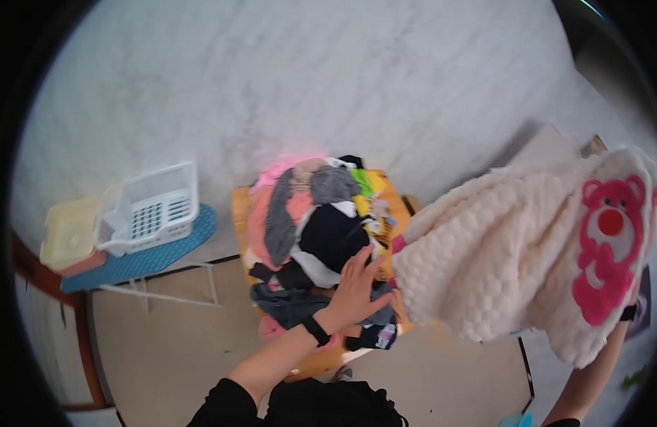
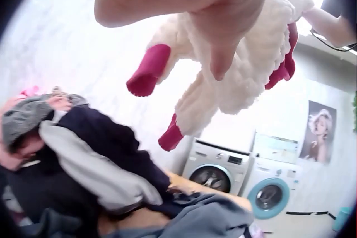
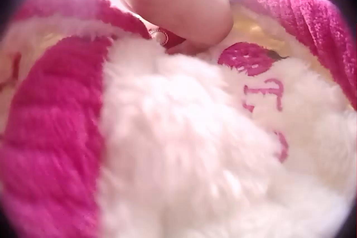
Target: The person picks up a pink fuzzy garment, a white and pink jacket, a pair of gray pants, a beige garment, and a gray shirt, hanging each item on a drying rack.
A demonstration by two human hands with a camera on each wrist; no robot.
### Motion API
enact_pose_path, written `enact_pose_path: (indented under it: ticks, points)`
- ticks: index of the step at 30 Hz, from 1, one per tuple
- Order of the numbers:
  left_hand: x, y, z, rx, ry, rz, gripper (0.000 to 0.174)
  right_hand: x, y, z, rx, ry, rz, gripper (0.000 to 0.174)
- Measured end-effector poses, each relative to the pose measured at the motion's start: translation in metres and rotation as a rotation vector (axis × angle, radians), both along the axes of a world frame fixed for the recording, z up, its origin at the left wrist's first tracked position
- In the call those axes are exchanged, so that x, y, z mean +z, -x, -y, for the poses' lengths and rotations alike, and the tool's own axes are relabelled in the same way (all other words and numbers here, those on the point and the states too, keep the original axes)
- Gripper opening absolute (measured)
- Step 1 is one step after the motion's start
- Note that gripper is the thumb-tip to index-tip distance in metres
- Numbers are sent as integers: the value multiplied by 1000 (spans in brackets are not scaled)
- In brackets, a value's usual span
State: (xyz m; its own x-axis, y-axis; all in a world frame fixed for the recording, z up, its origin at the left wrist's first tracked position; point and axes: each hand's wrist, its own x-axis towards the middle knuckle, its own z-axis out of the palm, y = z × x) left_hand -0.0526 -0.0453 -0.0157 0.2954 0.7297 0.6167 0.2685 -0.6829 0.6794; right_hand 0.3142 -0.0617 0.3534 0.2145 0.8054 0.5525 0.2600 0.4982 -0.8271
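A cream fluffy garment (image 1: 485, 256) with a pink bear patch hangs on the right, lifted off the wooden table (image 1: 240, 213). My right hand (image 3: 178, 9) grips it near its pink-trimmed edge; in the head view the garment hides most of that hand. Pink cuffs (image 2: 149, 70) dangle from it in the left wrist view. My left hand (image 1: 357, 288) is held with fingers extended over the front right of a clothes pile (image 1: 332, 235); whether it touches the pile I cannot tell. The pile has black, grey, pink and yellow pieces.
At the left, a white basket (image 1: 149, 213) and a yellow-and-pink basket (image 1: 72, 231) stand on a blue ironing board (image 1: 129, 267). Two front-loading machines (image 2: 215, 168) stand by the wall beyond the table, near a poster (image 2: 319, 132). A light blue object (image 1: 517, 420) is at the bottom right.
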Motion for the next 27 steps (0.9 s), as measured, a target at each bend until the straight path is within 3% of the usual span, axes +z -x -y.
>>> enact_pose_path:
  ticks: [2,4,5,8,10,11,13,14,16,17,18,20,21,22,24,25,27]
  points:
    - [19,-33,9,-143,28,91,65,48,-39,87,-198,-15,153,29]
    - [47,-62,22,-262,23,127,60,15,-27,115,-277,2,-203,33]
    - [62,-77,27,-371,-11,131,58,1,34,130,-378,-64,-326,10]
    - [127,-117,60,-555,-114,78,54,-49,25,189,-449,33,-359,9]
    - [165,-153,97,-879,102,-2,69,-80,18,226,-431,57,-415,11]
    - [170,-175,119,-905,93,-17,69,-93,15,246,-425,39,-471,13]
    - [176,-224,174,-1053,189,-34,88,-108,9,284,-408,12,-605,15]
    - [172,-251,196,-1026,133,-88,99,-113,3,298,-404,-31,-644,16]
    - [159,-294,249,-946,8,-108,94,-127,-12,343,-434,-55,-691,17]
    - [154,-316,274,-940,100,108,68,-134,-21,368,-435,-70,-687,17]
    - [147,-335,287,-972,103,78,68,-141,-30,395,-465,-87,-714,17]
    - [140,-374,298,-1157,394,46,39,-153,-52,456,-609,-9,-591,17]
    - [145,-386,308,-1184,402,74,31,-175,-74,487,-684,80,-457,28]
    - [152,-398,320,-1205,414,107,24,-195,-86,515,-718,72,-475,28]
    - [166,-421,348,-1247,276,-17,23,-236,-92,566,-1244,477,399,52]
    - [172,-431,363,-1290,232,-56,23,-254,-84,585,-1599,613,933,78]
    - [181,-453,397,-1411,261,-99,23,-288,-83,624,-1671,659,847,83]
